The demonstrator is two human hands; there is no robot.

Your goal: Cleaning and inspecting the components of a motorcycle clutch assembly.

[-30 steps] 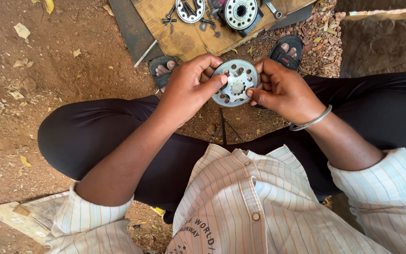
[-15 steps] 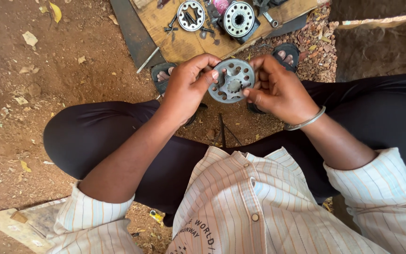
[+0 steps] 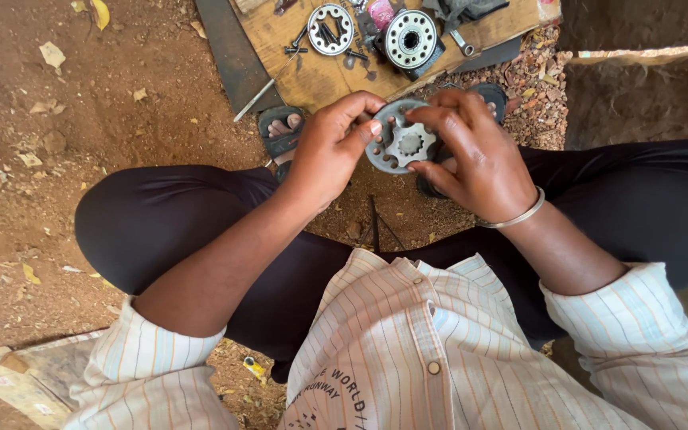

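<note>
I am holding a round grey metal plate with a splined centre hole [image 3: 402,146] above my knees, my left hand [image 3: 330,151] pinching its rim, my right hand [image 3: 471,155] gripping opposite. I seem to be inspecting it; turning it needs a steady grip. Similar discs [image 3: 410,38] are lying on the wooden board [image 3: 320,76] beyond.

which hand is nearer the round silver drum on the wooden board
Right. The right hand sits just below the round silver drum, gripping the grey disc; the left hand grips it further left.
</note>
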